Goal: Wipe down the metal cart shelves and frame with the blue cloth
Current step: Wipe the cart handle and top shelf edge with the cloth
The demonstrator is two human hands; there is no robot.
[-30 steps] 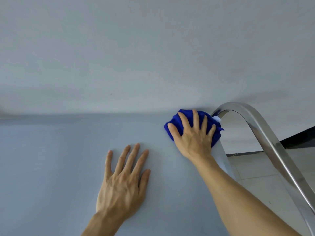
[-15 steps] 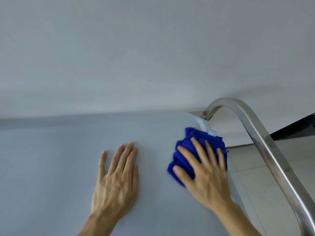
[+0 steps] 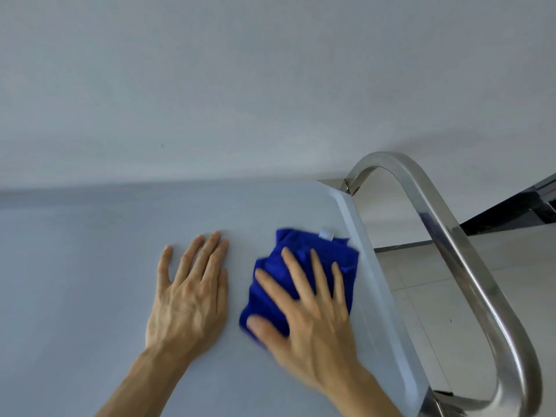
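A: Nearest first. What do you have at the bottom of the frame?

B: Both my forearms come up from the lower edge. My left hand point(image 3: 188, 299) lies flat on the shelf point(image 3: 90, 281), lower centre, fingers straight and close together, thumb out to the side. It holds nothing.

A: And the right?

B: My right hand point(image 3: 313, 323) is just beside it, centre right, pressing down on the cloth point(image 3: 301, 266). Fingers straight and spread wide, palm on top; nothing curls round the fabric. The hand is a bit blurred.

A: Where does the cloth sit?

B: On the shelf top, bunched under my palm and fingers, touching or nearly touching the raised right rim point(image 3: 370, 281). A small pale tag point(image 3: 327, 234) shows at its far edge. The blue sticks out beyond my fingertips and to the left of my thumb.

A: Farther out?

B: The rim runs up to the shelf's far right corner. There a shiny metal handle point(image 3: 451, 251) rises from a bracket, arches over, and curves down the right side to the lower right corner.

A: Beyond that?

B: Pale tiled floor point(image 3: 436, 311) shows through the handle loop. A dark strip point(image 3: 517, 206) lies at the right edge. A plain grey wall point(image 3: 240, 85) fills the upper half.
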